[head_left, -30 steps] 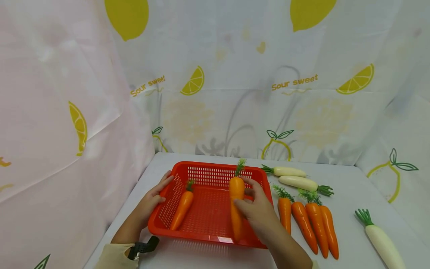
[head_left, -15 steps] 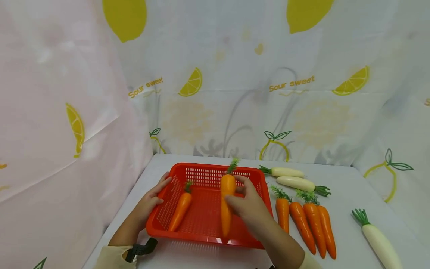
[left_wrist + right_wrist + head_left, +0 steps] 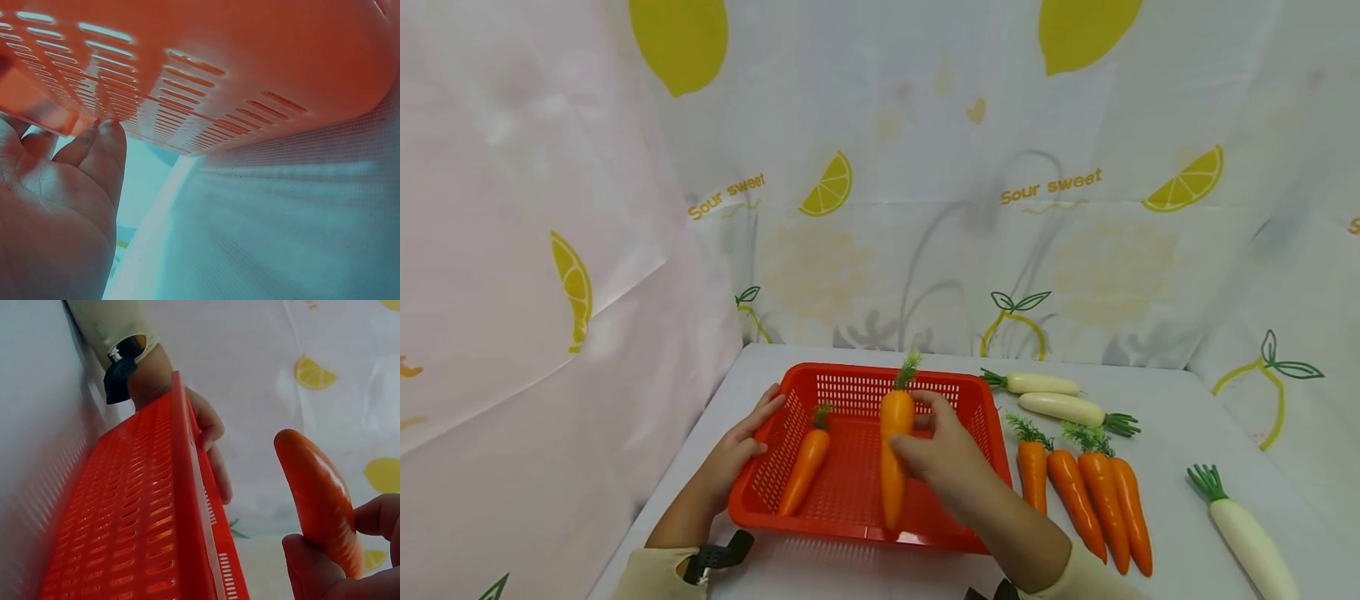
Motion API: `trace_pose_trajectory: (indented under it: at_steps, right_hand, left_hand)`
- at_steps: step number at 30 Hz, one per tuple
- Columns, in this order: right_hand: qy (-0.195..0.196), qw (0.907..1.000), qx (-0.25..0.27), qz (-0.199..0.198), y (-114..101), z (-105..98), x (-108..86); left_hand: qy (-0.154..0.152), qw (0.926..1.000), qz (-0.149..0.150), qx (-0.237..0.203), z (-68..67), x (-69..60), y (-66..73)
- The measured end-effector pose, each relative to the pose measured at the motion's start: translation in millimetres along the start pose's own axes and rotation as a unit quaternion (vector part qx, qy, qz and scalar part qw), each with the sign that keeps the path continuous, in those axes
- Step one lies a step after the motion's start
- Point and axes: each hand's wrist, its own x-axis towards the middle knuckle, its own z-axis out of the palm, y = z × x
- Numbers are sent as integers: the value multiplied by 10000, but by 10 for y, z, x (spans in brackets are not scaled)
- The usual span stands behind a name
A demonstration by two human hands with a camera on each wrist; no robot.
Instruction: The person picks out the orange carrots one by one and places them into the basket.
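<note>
My right hand (image 3: 946, 450) pinches a carrot (image 3: 897, 454) between thumb and fingers, its leafy top up, over the middle of the red basket (image 3: 850, 525). In the right wrist view the held carrot (image 3: 319, 497) is above and apart from the basket rim (image 3: 187, 487). Another carrot (image 3: 805, 472) lies inside the basket along its left side. My left hand (image 3: 733, 450) rests on the basket's left rim with fairly straight fingers; the left wrist view shows the hand (image 3: 59, 206) with its fingertips at the slotted wall (image 3: 206, 119).
Several carrots (image 3: 1077, 504) lie side by side right of the basket. Two white radishes (image 3: 1043, 383) lie behind them, and a third white radish (image 3: 1253, 542) is at the far right. A printed cloth (image 3: 880, 250) hangs behind the white table (image 3: 1180, 417).
My right hand has carried the carrot leftward, from the basket's right part to its middle. The left hand stays on the rim, and the view has shifted slightly.
</note>
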Motion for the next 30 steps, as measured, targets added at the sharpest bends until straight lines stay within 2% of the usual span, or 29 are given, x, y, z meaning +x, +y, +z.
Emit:
trace_pose_trajectory:
  at_steps: [20, 30]
  right_hand:
    - [-283, 9994, 73, 171, -151, 193, 157]
    - [-386, 9990, 103, 217, -128, 253, 257]
  left_hand:
    - [40, 9998, -160, -72, 16, 5, 16]
    - [47, 9998, -183, -61, 16, 1, 22]
